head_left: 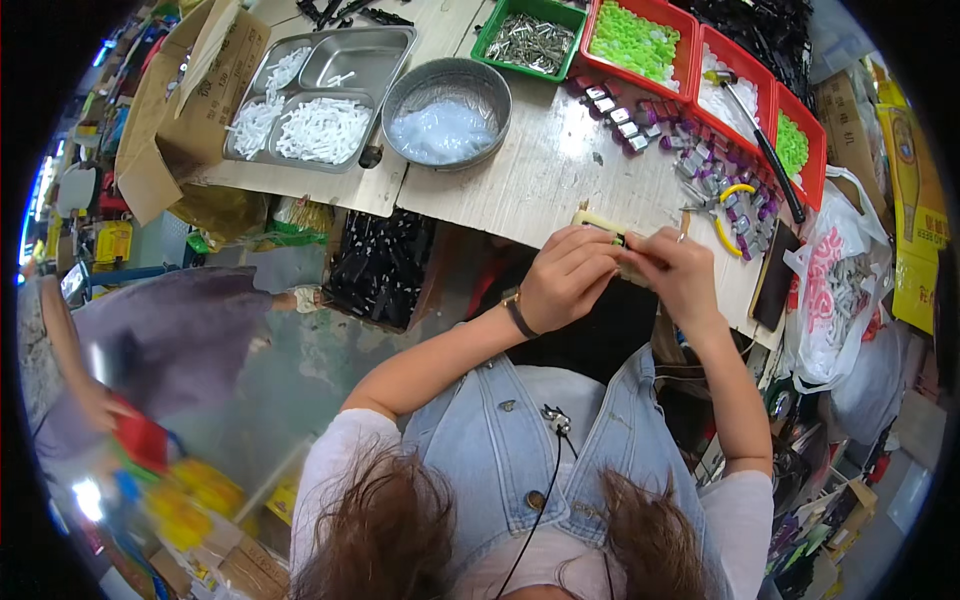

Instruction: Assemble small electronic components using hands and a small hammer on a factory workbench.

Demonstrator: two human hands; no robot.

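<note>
At the near edge of the table my left hand (568, 278) and my right hand (682, 272) meet, fingers closed in pinches. Between the fingertips shows a small black piece with a green bit (618, 240); the fingers cover most of it. A cream-coloured block (592, 218) lies just beyond my left fingers. To the right of my hands rest pliers with yellow handles (735, 191), beside a cluster of purple and silver small parts (700, 160).
A metal bowl (500, 95) and a steel divided tray (345, 90) of white pieces stand left. Red bins (683, 85) hold green and white pieces; a green bin (577, 50) holds metal pins. Plastic bags (838, 290) hang right. Another person (75, 380) is blurred at left.
</note>
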